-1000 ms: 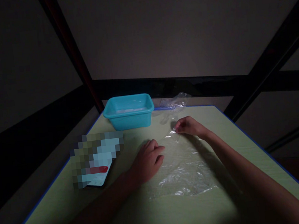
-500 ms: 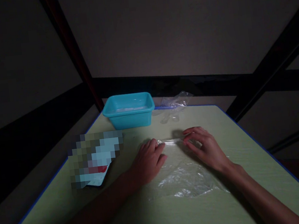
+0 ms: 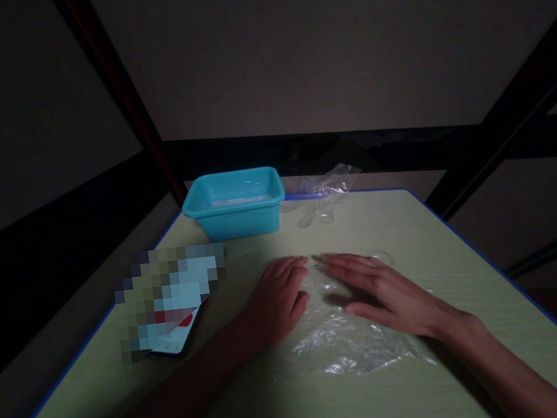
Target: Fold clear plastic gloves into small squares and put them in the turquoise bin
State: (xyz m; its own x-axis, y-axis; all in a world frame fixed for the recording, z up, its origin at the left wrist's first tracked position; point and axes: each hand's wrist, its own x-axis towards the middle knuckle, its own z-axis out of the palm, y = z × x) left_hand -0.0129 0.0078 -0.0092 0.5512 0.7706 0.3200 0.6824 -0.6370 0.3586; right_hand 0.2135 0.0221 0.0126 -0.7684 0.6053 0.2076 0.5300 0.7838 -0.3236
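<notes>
A clear, wrinkled plastic bag (image 3: 354, 344) lies spread on the pale table in front of me. My left hand (image 3: 283, 296) rests at its left far edge, fingers stretched forward and touching down near the plastic. On the other side, my right hand (image 3: 375, 285) is flat above the bag's far right part, fingers extended and thumb apart. The fingertips of both hands point toward each other with a small gap between them. Neither hand grips anything that I can see. Part of the bag's far edge is hidden under the hands.
A turquoise plastic basin (image 3: 240, 221) stands at the back left of the table (image 3: 472, 321). Beside it, another crumpled clear plastic bag (image 3: 329, 186) lies over the blue back edge. A phone-like flat object (image 3: 172, 338), partly pixelated, lies at left. A wall stands behind.
My right hand has gone from a pinch at the bag's far edge to flat, outstretched fingers. The folded far edge no longer shows as a raised strip. My left fingers have straightened.
</notes>
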